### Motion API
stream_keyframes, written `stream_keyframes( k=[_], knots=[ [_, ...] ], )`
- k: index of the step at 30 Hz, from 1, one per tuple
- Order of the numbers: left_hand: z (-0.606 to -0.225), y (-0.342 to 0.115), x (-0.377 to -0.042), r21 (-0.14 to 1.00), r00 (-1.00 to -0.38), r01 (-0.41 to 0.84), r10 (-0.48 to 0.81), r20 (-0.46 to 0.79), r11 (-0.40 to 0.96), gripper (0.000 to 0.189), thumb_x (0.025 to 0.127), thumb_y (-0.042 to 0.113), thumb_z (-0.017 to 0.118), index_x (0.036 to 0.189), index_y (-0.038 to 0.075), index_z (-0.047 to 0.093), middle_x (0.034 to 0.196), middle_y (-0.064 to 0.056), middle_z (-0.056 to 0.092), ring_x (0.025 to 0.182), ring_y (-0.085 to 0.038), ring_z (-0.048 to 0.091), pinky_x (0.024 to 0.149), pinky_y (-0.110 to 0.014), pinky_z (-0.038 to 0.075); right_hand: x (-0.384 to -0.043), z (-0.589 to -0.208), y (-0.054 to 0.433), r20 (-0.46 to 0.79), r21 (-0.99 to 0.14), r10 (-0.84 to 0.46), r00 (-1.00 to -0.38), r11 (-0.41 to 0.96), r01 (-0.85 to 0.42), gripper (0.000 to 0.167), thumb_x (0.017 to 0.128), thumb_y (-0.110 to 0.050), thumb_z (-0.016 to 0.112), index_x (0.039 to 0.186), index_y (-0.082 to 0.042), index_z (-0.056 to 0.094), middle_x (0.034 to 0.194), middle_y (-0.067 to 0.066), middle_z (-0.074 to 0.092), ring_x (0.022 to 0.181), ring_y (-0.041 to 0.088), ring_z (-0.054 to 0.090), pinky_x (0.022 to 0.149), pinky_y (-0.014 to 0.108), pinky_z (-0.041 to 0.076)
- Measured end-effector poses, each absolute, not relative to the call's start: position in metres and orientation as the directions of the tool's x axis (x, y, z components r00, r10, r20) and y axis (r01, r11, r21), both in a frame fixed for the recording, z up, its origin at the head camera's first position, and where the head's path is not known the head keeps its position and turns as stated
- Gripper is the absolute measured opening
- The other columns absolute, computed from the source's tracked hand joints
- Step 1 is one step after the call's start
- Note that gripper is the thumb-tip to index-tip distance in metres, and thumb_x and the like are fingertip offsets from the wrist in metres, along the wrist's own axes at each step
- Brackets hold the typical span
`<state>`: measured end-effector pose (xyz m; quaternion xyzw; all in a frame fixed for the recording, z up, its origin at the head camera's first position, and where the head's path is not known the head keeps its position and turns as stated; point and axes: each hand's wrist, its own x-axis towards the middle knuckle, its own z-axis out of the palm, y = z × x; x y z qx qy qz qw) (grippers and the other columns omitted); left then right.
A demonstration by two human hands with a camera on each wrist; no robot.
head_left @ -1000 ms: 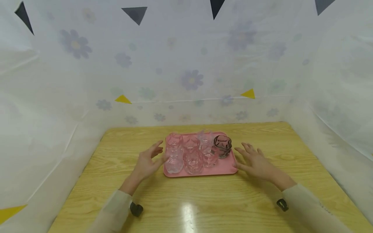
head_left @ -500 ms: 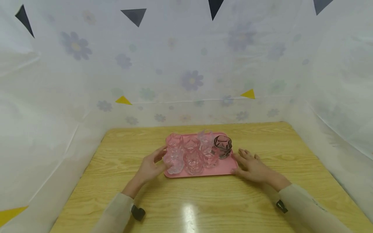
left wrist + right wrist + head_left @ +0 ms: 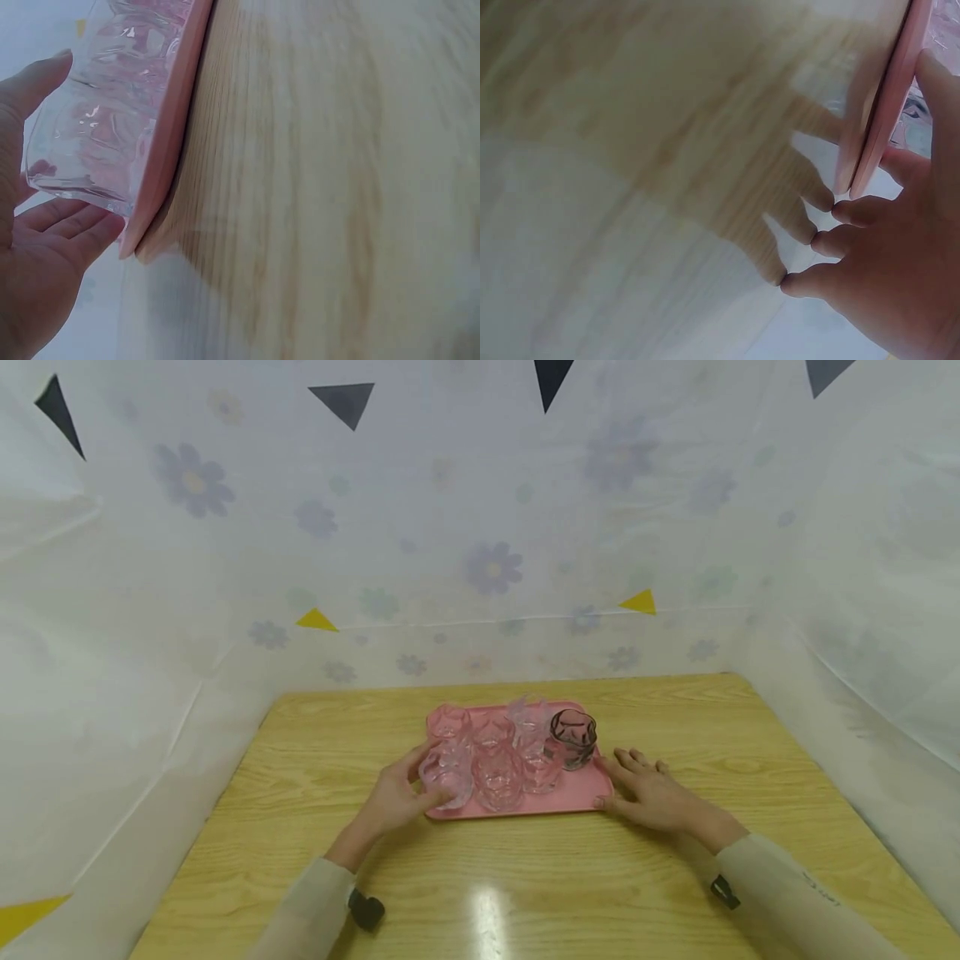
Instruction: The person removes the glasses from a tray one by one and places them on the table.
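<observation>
A pink tray (image 3: 577, 793) holds several petal-shaped glasses, clear or pink-looking, plus a dark grey glass (image 3: 576, 750) at its right. At the tray's front-left corner my left hand (image 3: 395, 795) curls round a clear glass (image 3: 453, 770), thumb in front and fingers at its far left side. In the left wrist view this glass (image 3: 97, 142) stands in the tray between thumb and fingers. My right hand (image 3: 656, 793) lies at the tray's right end with its fingers spread. In the right wrist view its thumb (image 3: 937, 82) touches the tray rim (image 3: 892, 97), and other fingertips rest on the table.
The wooden table (image 3: 420, 893) has light glare near its front. White flowered cloth (image 3: 495, 527) hangs behind and on both sides, with dark and yellow triangles on it. Black wrist devices (image 3: 366, 910) sit at both sleeves.
My left hand has moved right, from beside the tray to around the front-left clear glass. My right hand has come in slightly to the tray's right edge, then stayed there.
</observation>
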<state>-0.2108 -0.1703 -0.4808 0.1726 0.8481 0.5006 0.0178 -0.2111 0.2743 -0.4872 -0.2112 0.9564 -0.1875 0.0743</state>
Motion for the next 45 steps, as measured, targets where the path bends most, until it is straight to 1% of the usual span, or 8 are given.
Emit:
stream_keyframes(
  k=[5, 12, 20, 28, 32, 35, 38, 45],
  knots=[
    [-0.482, -0.168, -0.212, 0.866, -0.943, 0.256, 0.309, 0.125, 0.429, 0.090, 0.086, 0.026, 0.088, 0.162, 0.013, 0.042, 0.161, -0.019, 0.049, 0.142, -0.040, 0.055, 0.111, -0.049, 0.052, -0.210, -0.484, 0.273, -0.059, -0.390, -0.433, -0.899, 0.839, -0.379, 0.080, 0.103, -0.059, 0.058, 0.165, -0.014, 0.037, 0.167, 0.034, 0.029, 0.155, 0.060, 0.021, 0.115, 0.086, 0.015],
    [-0.484, -0.167, -0.215, 0.842, -0.952, 0.237, 0.287, 0.103, 0.485, 0.092, 0.083, 0.026, 0.091, 0.161, 0.021, 0.044, 0.158, -0.012, 0.054, 0.131, -0.031, 0.062, 0.099, -0.041, 0.056, -0.210, -0.485, 0.273, -0.045, -0.385, -0.436, -0.899, 0.838, -0.387, 0.079, 0.103, -0.058, 0.059, 0.164, -0.013, 0.038, 0.166, 0.035, 0.030, 0.154, 0.060, 0.022, 0.114, 0.086, 0.016],
    [-0.483, -0.166, -0.214, 0.852, -0.962, 0.203, 0.260, 0.082, 0.482, 0.093, 0.081, 0.029, 0.093, 0.160, 0.017, 0.045, 0.155, -0.011, 0.057, 0.122, -0.026, 0.062, 0.092, -0.035, 0.055, -0.210, -0.484, 0.273, -0.040, -0.369, -0.444, -0.895, 0.839, -0.399, 0.080, 0.103, -0.059, 0.058, 0.164, -0.011, 0.039, 0.165, 0.035, 0.032, 0.153, 0.060, 0.024, 0.113, 0.086, 0.018],
    [-0.481, -0.167, -0.212, 0.851, -0.967, 0.202, 0.234, 0.096, 0.485, 0.096, 0.077, 0.034, 0.095, 0.158, 0.014, 0.048, 0.157, -0.015, 0.055, 0.134, -0.028, 0.059, 0.106, -0.044, 0.054, -0.212, -0.486, 0.273, -0.048, -0.370, -0.446, -0.894, 0.839, -0.399, 0.081, 0.103, -0.060, 0.057, 0.165, -0.013, 0.037, 0.166, 0.034, 0.031, 0.153, 0.061, 0.024, 0.113, 0.086, 0.018],
    [-0.481, -0.168, -0.210, 0.873, -0.973, 0.180, 0.212, 0.090, 0.454, 0.093, 0.077, 0.032, 0.096, 0.155, 0.016, 0.050, 0.155, -0.017, 0.056, 0.111, -0.030, 0.067, 0.096, -0.040, 0.058, -0.211, -0.486, 0.273, -0.046, -0.366, -0.444, -0.895, 0.841, -0.399, 0.080, 0.102, -0.061, 0.058, 0.164, -0.014, 0.038, 0.166, 0.034, 0.032, 0.153, 0.060, 0.025, 0.113, 0.086, 0.019],
    [-0.479, -0.171, -0.208, 0.876, -0.975, 0.185, 0.194, 0.107, 0.446, 0.089, 0.077, 0.031, 0.096, 0.153, 0.015, 0.052, 0.154, -0.018, 0.057, 0.114, -0.034, 0.068, 0.101, -0.045, 0.058, -0.211, -0.485, 0.272, -0.045, -0.367, -0.446, -0.894, 0.840, -0.400, 0.080, 0.102, -0.060, 0.058, 0.164, -0.014, 0.039, 0.166, 0.034, 0.032, 0.153, 0.060, 0.025, 0.113, 0.086, 0.019],
    [-0.477, -0.175, -0.208, 0.869, -0.968, 0.232, 0.193, 0.161, 0.436, 0.086, 0.079, 0.029, 0.095, 0.151, 0.010, 0.053, 0.151, -0.018, 0.059, 0.137, -0.036, 0.060, 0.114, -0.052, 0.050, -0.211, -0.484, 0.272, -0.049, -0.368, -0.445, -0.894, 0.840, -0.398, 0.080, 0.103, -0.061, 0.058, 0.164, -0.014, 0.038, 0.166, 0.033, 0.032, 0.154, 0.060, 0.025, 0.113, 0.086, 0.019],
    [-0.471, -0.193, -0.210, 0.876, -0.962, 0.262, 0.178, 0.205, 0.405, 0.081, 0.081, 0.021, 0.094, 0.149, 0.006, 0.053, 0.139, -0.020, 0.067, 0.133, -0.037, 0.063, 0.112, -0.054, 0.051, -0.210, -0.482, 0.273, -0.060, -0.378, -0.441, -0.895, 0.840, -0.389, 0.080, 0.103, -0.059, 0.058, 0.165, -0.014, 0.038, 0.166, 0.034, 0.030, 0.154, 0.059, 0.023, 0.114, 0.086, 0.017]
  ],
)
